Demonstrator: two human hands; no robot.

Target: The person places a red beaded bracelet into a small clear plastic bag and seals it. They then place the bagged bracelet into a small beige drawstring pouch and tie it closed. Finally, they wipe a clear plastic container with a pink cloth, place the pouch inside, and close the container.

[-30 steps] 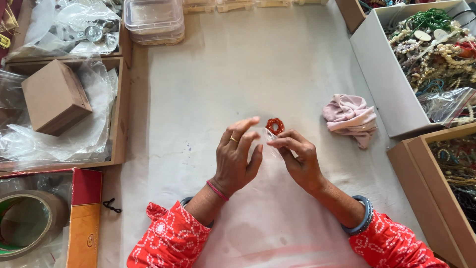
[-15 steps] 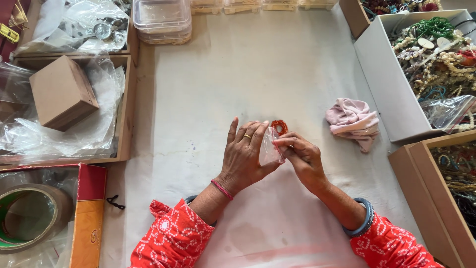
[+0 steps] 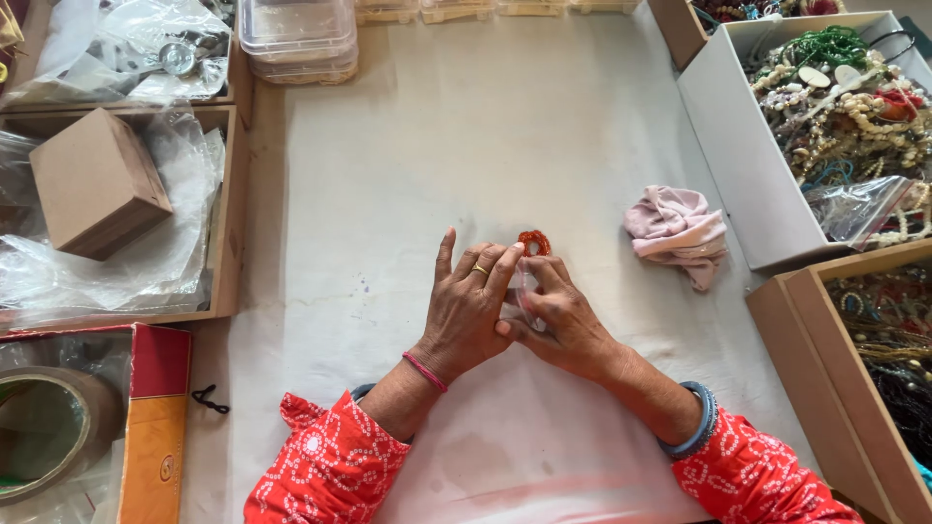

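I see the left hand (image 3: 469, 312) and right hand (image 3: 558, 320) pressed together, fingers pinching a small clear plastic pouch (image 3: 517, 296) between them. Just beyond the fingertips lies an orange-red beaded ring (image 3: 533, 242), partly hidden. Further right of the fingers sits a crumpled pink cloth (image 3: 678, 233), then a white box of beads (image 3: 738, 165).

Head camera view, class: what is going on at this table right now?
A person in red patterned sleeves holds a small clear plastic pouch between the left hand and right hand, above a white cloth-covered table. A small red beaded ring lies just beyond the fingertips. A crumpled pink cloth sits to the right, beside a white box of mixed beads.
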